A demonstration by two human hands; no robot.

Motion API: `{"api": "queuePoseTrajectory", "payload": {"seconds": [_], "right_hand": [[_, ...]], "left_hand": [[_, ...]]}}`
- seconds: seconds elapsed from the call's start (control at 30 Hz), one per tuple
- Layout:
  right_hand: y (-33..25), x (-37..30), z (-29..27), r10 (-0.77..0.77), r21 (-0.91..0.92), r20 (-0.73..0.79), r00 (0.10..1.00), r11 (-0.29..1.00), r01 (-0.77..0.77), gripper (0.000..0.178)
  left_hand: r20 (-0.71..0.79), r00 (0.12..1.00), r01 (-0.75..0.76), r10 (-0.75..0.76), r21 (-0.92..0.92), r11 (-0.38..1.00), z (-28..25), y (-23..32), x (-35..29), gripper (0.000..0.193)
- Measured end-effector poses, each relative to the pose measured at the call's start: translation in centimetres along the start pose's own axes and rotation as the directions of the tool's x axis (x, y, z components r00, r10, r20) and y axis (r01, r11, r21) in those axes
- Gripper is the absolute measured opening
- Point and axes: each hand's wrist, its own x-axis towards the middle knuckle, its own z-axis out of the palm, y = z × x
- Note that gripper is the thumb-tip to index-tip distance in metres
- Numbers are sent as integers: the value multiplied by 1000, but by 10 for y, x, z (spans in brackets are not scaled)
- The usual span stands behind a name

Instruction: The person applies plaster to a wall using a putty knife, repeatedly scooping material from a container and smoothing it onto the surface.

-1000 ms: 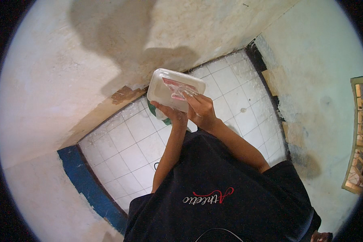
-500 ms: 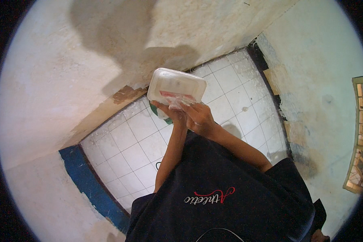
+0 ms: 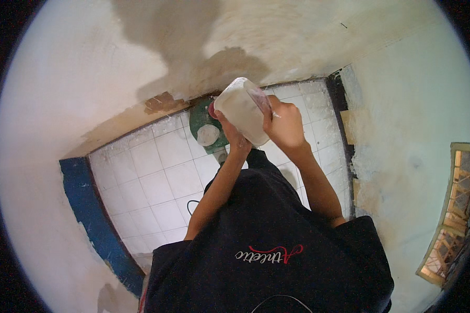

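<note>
A shallow white plastic tub [image 3: 239, 112] with rounded corners is held up in front of me, tilted, with whitish paste smeared inside. My left hand [image 3: 235, 138] grips its lower left side, thumb over the rim. In my right hand [image 3: 286, 125] is a flat reddish putty scraper [image 3: 257, 97], coated with white paste. Its blade lies against the tub's upper right edge. The fingers of my right hand are closed round it and partly hidden from view.
Below the tub stands a green stool [image 3: 197, 116] bearing a whitish round thing [image 3: 208, 135] and a red object [image 3: 212, 109]. White floor tiles [image 3: 164, 148] meet a patchy wall [image 3: 277, 47] ahead. A blue band [image 3: 96, 219] runs along the left; a window grille [image 3: 449, 219] is at right.
My right hand has moved from inside the tub to its right edge, bringing the scraper upright along it. The tub has turned and shifted right, revealing more of the green stool.
</note>
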Motion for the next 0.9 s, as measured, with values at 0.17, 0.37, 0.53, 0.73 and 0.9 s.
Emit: {"api": "queuePoseTrajectory", "payload": {"seconds": [0.17, 0.37, 0.53, 0.73, 0.9], "right_hand": [[20, -11, 5, 168, 129, -17, 986, 978, -165, 11], [34, -16, 25, 111, 256, -87, 990, 963, -85, 11], [17, -13, 7, 215, 398, -32, 976, 899, -185, 11], [17, -14, 25, 48, 113, -147, 988, 993, -32, 11], [11, -13, 24, 45, 200, -105, 993, 980, -24, 9]], "left_hand": [[26, 999, 31, -33, 73, 997, 14, 3, -7, 71], [37, 996, 80, -83, 76, 994, 18, 4, -5, 65], [12, 999, 30, -33, 173, 984, 32, 8, -14, 63], [-47, 998, 46, -36, 233, 971, 40, 16, -17, 68], [-41, 997, 77, -69, 231, 970, 37, 15, -15, 75]]}}
